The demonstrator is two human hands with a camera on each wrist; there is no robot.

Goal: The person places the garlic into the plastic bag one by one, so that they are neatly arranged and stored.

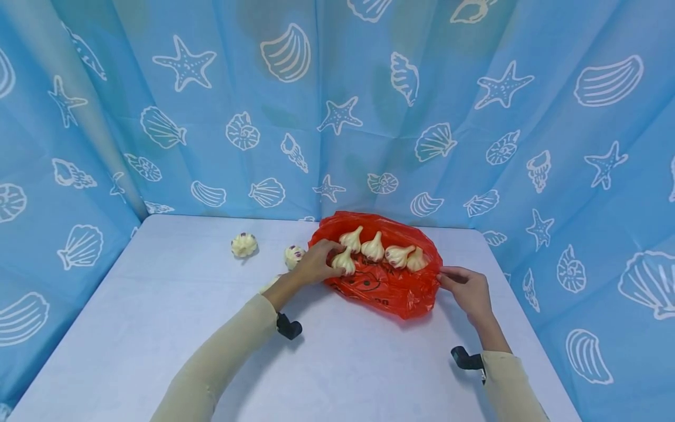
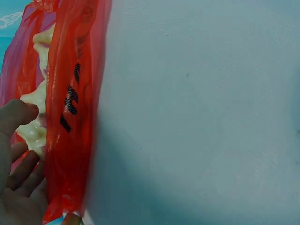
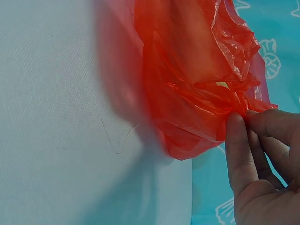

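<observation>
Red, crinkled and plastic, the bag [image 1: 369, 285] just below frame centre seems mid-filling: right hand [image 1: 469, 291] pinching its edge, left hand [image 1: 315, 264] holding a cream, pointed garlic bulb [image 1: 344, 262], whose release inside is likely needed next.

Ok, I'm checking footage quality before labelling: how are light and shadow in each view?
Head: bright, with soft shadows on the flat white table; left wrist: dimmer and greenish, darker shadow beside the crinkled red plastic bag; right wrist: shiny highlights on the bag, soft reddish shadow beside it.
</observation>
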